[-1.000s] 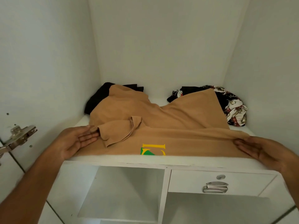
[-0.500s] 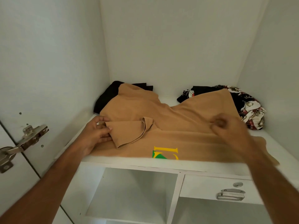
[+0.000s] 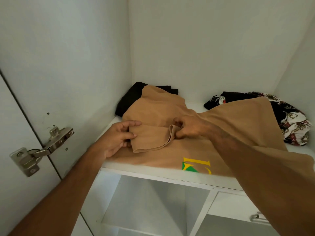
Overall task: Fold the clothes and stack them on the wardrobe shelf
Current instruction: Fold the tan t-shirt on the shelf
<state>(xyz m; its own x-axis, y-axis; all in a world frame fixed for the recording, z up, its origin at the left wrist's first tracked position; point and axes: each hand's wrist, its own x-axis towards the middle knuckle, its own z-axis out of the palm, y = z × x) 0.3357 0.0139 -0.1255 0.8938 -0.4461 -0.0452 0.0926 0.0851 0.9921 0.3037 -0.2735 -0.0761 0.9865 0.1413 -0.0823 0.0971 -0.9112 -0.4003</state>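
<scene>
Both hands are on the tan shirt (image 3: 226,126), which lies spread across the white wardrobe shelf (image 3: 153,173), its front hem reaching the shelf's front edge with a yellow and green print (image 3: 196,166) showing at about 5 o'clock from the sleeve. The left hand (image 3: 117,138) is at 9 o'clock of the folded-over sleeve (image 3: 151,139), fingers curled around the sleeve's left edge, thumb on top and pinning it. The right hand (image 3: 190,126) comes in across the shirt and sits at 3 o'clock of the sleeve, fingertips curled and pinching the cuff end where the fabric doubles over. The right forearm crosses the lower right of the shirt and hides part of it. Behind, at 11 o'clock of the shirt, a black garment (image 3: 131,99) lies against the left wall, partly under the tan fabric. At 2 o'clock, a patterned black, white and red pile (image 3: 289,120) sits in the back right corner, touching the shirt's right edge. A metal door hinge (image 3: 42,149) shows far left, at 9 o'clock. Below the shelf, at 5 o'clock, a drawer handle (image 3: 255,217) peeks out.
</scene>
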